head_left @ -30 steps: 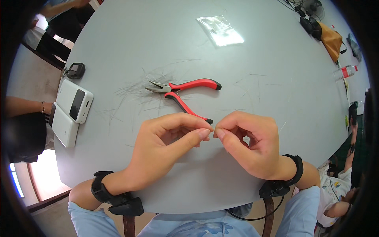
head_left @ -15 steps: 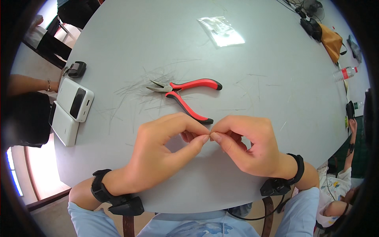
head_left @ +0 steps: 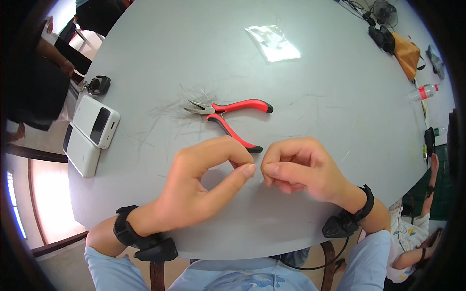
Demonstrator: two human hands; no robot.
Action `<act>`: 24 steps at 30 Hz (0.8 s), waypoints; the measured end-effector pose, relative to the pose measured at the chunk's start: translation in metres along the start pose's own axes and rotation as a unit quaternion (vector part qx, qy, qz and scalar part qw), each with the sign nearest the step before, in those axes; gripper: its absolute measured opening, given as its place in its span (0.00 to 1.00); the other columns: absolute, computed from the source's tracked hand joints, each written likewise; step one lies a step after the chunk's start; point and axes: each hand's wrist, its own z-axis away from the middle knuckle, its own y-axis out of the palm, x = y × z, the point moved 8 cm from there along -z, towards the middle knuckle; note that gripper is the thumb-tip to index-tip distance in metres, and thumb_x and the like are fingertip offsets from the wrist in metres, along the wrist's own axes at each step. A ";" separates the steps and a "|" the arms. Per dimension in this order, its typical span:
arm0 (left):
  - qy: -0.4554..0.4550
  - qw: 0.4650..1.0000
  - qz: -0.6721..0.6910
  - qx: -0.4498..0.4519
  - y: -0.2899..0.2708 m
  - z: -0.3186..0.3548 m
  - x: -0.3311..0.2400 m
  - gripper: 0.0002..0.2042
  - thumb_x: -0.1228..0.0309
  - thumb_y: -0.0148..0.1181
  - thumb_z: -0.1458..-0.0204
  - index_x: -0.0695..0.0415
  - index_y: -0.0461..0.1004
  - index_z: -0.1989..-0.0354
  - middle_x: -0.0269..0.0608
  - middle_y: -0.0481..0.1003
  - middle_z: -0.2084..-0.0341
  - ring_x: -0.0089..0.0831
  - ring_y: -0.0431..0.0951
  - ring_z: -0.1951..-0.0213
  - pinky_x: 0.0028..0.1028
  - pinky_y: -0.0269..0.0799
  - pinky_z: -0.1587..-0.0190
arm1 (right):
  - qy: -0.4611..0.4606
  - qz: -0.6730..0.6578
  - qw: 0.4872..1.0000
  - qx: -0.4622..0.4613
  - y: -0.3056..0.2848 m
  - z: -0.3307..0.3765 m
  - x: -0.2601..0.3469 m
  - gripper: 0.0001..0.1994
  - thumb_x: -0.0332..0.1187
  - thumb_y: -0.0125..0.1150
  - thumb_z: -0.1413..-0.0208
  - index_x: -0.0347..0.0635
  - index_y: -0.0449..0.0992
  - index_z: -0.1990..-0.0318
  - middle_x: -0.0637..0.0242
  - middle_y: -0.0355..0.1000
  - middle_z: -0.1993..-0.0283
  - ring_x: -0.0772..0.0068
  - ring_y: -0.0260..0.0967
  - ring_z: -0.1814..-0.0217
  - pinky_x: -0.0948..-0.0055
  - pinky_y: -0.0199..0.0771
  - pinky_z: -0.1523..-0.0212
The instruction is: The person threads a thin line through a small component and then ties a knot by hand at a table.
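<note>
My left hand (head_left: 206, 179) is closed in a pinch, thumb against forefinger. Just to its right, a narrow gap away, my right hand (head_left: 306, 169) pinches with thumb and forefinger, its other fingers curled under. Whatever the fingertips hold is too small to make out. Beyond both hands lie pliers (head_left: 230, 116) with red and black handles, jaws spread and pointing left. Their lower handle ends close to my left fingertips. A loose scatter of thin, wire-like strands (head_left: 167, 111) lies under and around the jaws.
White box-shaped devices (head_left: 99, 121) with a dark panel rest at the table's left edge, near a small black device (head_left: 98, 85). A clear plastic bag (head_left: 274, 42) lies at the far side. A bottle (head_left: 423, 93) and an orange bag (head_left: 407, 53) are at right. Other people stand or sit nearby.
My hands, whose fingertips met before, have come slightly apart. The right hand has turned and its fingers curl more. At left, another person's arm has moved away from the white devices.
</note>
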 end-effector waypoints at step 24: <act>-0.033 0.993 -0.099 -0.055 -0.033 0.006 -0.018 0.04 0.78 0.55 0.49 0.66 0.74 0.70 0.37 0.71 0.81 0.21 0.71 0.81 0.19 0.66 0.78 | -0.198 0.368 0.893 -0.166 -0.013 -0.018 0.050 0.04 0.29 0.55 0.48 0.40 0.68 0.71 0.66 0.66 0.74 0.70 0.65 0.72 0.74 0.65 0.70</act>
